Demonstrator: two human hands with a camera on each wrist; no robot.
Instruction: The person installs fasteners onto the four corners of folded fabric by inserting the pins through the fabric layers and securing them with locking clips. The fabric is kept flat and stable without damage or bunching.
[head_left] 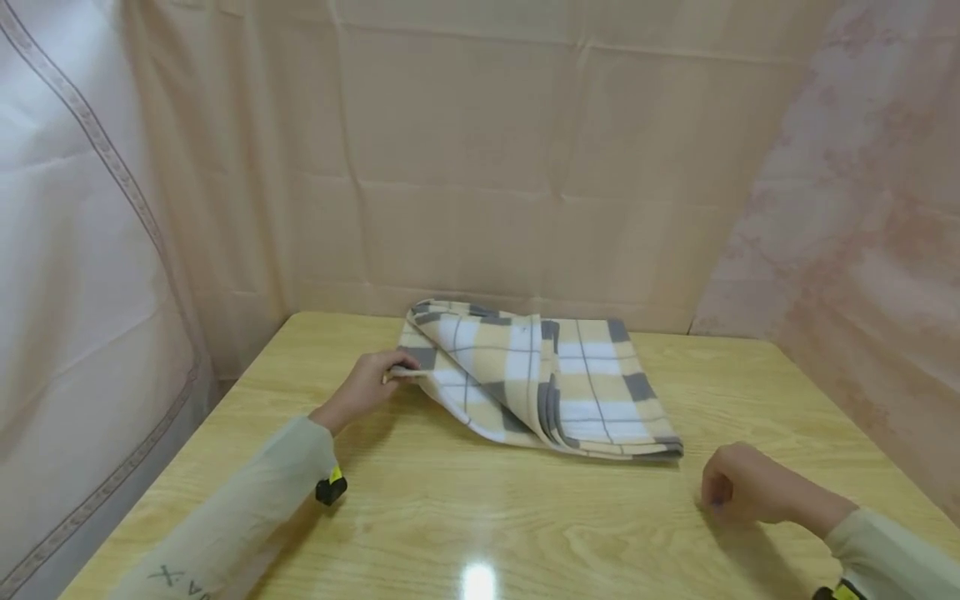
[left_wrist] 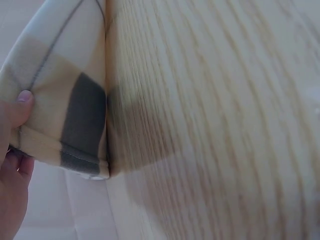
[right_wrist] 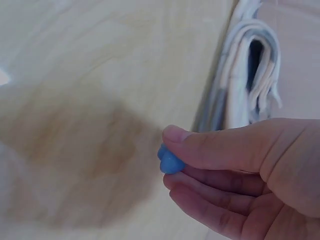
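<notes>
The plaid fleece blanket (head_left: 540, 379), cream, white and grey, lies folded toward the far middle of the wooden table (head_left: 480, 517), its stacked layers showing along the near right edge. Its top layer is lifted at the left side and curls over toward the right, so a fold looks to be under way.

The left hand (head_left: 363, 385) pinches that lifted corner; in the left wrist view the thumb (left_wrist: 20, 106) presses on the fabric with the other fingers curled beneath, next to a dark grey check.

The right hand (head_left: 738, 483) rests on the table just off the blanket's near right corner, not touching it. Its fingers are curled, and the right wrist view shows thumb and fingers pinching a small blue object (right_wrist: 169, 159), too small to identify, with the blanket's layered edge (right_wrist: 250, 70) just beyond.

To fold well, I would judge the left hand should carry the corner straight across, keeping the edge taut so it lands square on the layers below. The right hand is occupied, so it could only steady the stack with its knuckles

Beige cloth curtains (head_left: 525, 150) enclose the table on three sides
</notes>
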